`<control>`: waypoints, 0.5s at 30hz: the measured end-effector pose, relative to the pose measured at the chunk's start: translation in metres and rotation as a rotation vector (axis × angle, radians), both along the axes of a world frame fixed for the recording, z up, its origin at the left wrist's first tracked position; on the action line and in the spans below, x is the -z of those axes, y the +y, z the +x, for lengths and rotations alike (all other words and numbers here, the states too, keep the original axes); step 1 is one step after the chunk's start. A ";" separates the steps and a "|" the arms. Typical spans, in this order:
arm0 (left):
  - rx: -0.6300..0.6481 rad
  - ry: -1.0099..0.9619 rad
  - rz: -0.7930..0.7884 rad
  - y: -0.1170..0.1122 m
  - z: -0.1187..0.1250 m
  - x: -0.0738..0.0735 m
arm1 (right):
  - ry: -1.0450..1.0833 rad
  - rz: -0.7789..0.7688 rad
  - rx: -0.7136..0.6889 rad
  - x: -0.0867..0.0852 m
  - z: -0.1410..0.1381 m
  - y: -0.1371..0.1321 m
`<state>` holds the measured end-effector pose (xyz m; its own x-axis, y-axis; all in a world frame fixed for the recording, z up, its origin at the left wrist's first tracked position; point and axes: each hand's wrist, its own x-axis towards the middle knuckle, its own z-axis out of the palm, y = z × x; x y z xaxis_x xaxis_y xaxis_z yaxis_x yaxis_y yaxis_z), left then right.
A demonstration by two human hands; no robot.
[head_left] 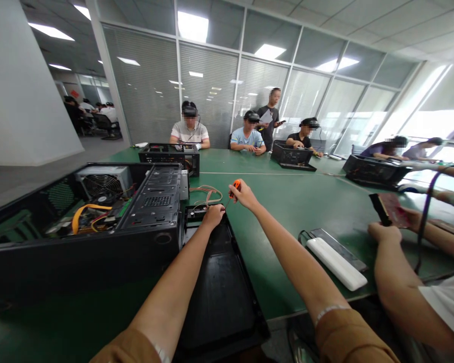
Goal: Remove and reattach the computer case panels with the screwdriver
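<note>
A: What's hard to see here?

B: The small black part (195, 214) under the left hand (213, 216). The hand lies on top of it, so only a dark, boxy corner shows at the far end of the black side panel (219, 282). I can't tell whether the fingers grip it or just press on it.

A: And the right hand (242, 193)?

B: Its fingers are closed round a screwdriver (234, 188) with an orange handle. The thin shaft slants down toward the black part, but the tip is too small to make out against it.

A: Where does all that sit?

B: On the green desk (295, 201), just right of the open computer case (98, 222), which lies on its side. The case is black sheet metal with perforated vents; inside are a round fan behind a wire grille, a yellow flat cable and thin coloured wires. Its near wall hides most of the interior, and its left end is in shadow.

A: Anything else close by?

B: A loop of tan ribbon cable (208, 194) beyond the hands, and a smooth white oblong bar (336, 262) on a dark flat plate at the right. A neighbour's hand (384, 233) holds a dark card there; that person is cut off by the frame edge.

A: The panel?

B: Matte, tray-like with raised rims; its near end is cut off by the sleeves.
</note>
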<state>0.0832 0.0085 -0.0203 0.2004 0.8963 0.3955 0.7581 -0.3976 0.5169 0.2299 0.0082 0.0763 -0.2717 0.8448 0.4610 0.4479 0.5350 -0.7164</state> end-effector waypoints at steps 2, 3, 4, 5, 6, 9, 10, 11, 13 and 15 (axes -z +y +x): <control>-0.039 -0.004 -0.008 -0.001 -0.003 0.000 | -0.006 -0.008 -0.010 0.000 -0.006 0.000; -0.051 -0.007 -0.012 -0.002 -0.003 0.000 | -0.010 -0.010 -0.011 0.000 -0.008 0.000; -0.059 -0.012 -0.015 -0.002 -0.003 0.000 | -0.012 -0.010 -0.013 0.001 -0.010 0.001; -0.064 -0.017 -0.016 -0.003 -0.002 0.001 | -0.012 -0.007 -0.012 0.001 -0.010 0.001; -0.066 -0.024 -0.016 -0.003 -0.002 0.001 | -0.012 0.000 -0.011 0.001 -0.010 0.001; -0.064 -0.047 -0.006 -0.003 -0.001 0.002 | -0.016 0.016 0.005 0.001 -0.007 0.002; -0.063 -0.055 -0.002 -0.003 0.000 0.002 | -0.017 0.017 0.015 0.001 -0.006 0.002; -0.063 -0.063 0.001 -0.003 0.000 0.002 | -0.017 0.017 0.024 0.001 -0.005 0.002; -0.066 -0.075 0.002 -0.003 0.000 0.002 | -0.011 0.012 0.037 0.003 -0.004 0.004; -0.074 -0.083 -0.003 -0.002 0.000 0.001 | -0.002 -0.002 0.043 0.005 -0.006 0.006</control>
